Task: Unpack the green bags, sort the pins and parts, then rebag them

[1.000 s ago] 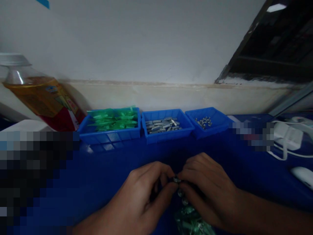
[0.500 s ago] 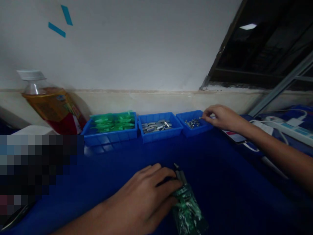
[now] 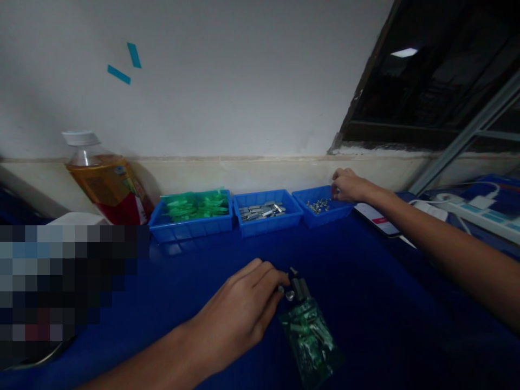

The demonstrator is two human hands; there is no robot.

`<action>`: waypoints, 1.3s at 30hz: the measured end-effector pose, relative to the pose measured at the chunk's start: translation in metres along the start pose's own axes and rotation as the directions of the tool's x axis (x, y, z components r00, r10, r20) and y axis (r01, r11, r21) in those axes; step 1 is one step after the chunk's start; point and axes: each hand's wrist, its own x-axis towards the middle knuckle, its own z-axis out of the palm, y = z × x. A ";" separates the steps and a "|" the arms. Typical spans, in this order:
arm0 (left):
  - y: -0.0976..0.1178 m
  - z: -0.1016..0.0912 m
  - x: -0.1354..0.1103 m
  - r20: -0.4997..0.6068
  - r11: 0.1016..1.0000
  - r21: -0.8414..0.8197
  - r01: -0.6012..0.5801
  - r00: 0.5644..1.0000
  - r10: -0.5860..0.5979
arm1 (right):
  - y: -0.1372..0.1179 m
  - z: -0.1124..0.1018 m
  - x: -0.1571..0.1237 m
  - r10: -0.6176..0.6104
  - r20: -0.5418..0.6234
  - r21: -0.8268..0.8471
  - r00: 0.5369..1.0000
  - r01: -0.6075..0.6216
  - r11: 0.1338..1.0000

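My left hand [image 3: 244, 306] is low over the blue table, its thumb and forefinger closed at a small screw [image 3: 281, 290]. Just beside the fingertips is another shiny screw [image 3: 290, 296]. Beyond them lie grey metal bars [image 3: 300, 289] and a small screw [image 3: 294, 271]. A green-tinted clear bag [image 3: 311, 336] with metal and green pieces in it lies nearer to me, apart from my left hand. My right hand [image 3: 350, 185] is over the right blue bin [image 3: 325, 218] of small screws [image 3: 319, 206]. Its fingers are pinched, with a shiny bit of metal, apparently a screw, between them.
A middle blue bin [image 3: 270, 225] holds metal bars; a left blue bin [image 3: 193, 227] holds green plastic pieces. At the left stands a drink bottle [image 3: 111, 184]. A phone [image 3: 377, 219] and a white power strip [image 3: 487, 214] lie to the right. The wall [image 3: 244, 81] rises behind.
My left hand has let go of the green bag and shifted slightly away from it, to the screws. My right hand has lifted a little over its bin. The camera view has turned slightly.
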 end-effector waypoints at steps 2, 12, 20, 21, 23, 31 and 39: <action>-0.001 0.000 -0.001 -0.028 0.999 -0.041 -0.018 0.999 0.017 | -0.001 0.004 0.000 -0.014 0.007 0.013 1.000 0.014 1.000; -0.004 0.002 -0.003 -0.197 0.984 -0.175 0.022 0.979 -0.057 | -0.069 -0.028 -0.077 -0.064 -0.514 0.263 0.856 0.228 0.937; -0.002 0.000 0.000 -0.048 0.930 -0.360 0.075 0.994 -0.099 | -0.179 -0.022 -0.167 -0.492 -0.576 0.186 0.653 0.691 0.698; -0.001 0.000 0.000 -0.033 0.929 -0.364 0.073 0.995 -0.091 | -0.178 -0.021 -0.167 -0.504 -0.560 0.194 0.658 0.695 0.692; 0.000 -0.001 -0.001 -0.009 0.927 -0.369 0.069 0.997 -0.078 | -0.175 -0.019 -0.165 -0.513 -0.533 0.212 0.673 0.693 0.689; 0.004 -0.002 -0.004 -0.022 0.931 -0.360 0.053 0.998 -0.065 | -0.181 -0.024 -0.164 -0.412 -0.499 0.443 0.762 0.633 0.635; 0.004 -0.003 -0.003 -0.175 0.961 -0.267 0.069 0.977 -0.119 | -0.190 -0.028 -0.146 -0.216 -0.488 0.698 0.846 0.527 0.486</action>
